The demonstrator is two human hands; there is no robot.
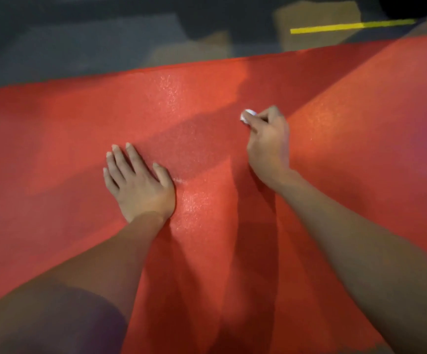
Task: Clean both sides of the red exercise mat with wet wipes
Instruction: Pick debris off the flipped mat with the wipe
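While wiping: right hand (268, 141) grips wet wipe (247, 116) on red mat (53, 139).
Brace: left hand (138, 180) flat, holding nothing.
Next: likely firm strokes mid-mat.

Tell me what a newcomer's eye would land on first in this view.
The red exercise mat fills nearly the whole view, spread over a dark floor. On it, the left hand lies flat with straight fingers, while the right hand, further right and up, pinches a small white wet wipe against the mat. A yellow line on the floor stands out at top right.

Red mat (79, 123); white wipe (247, 116); yellow floor stripe (350, 26).
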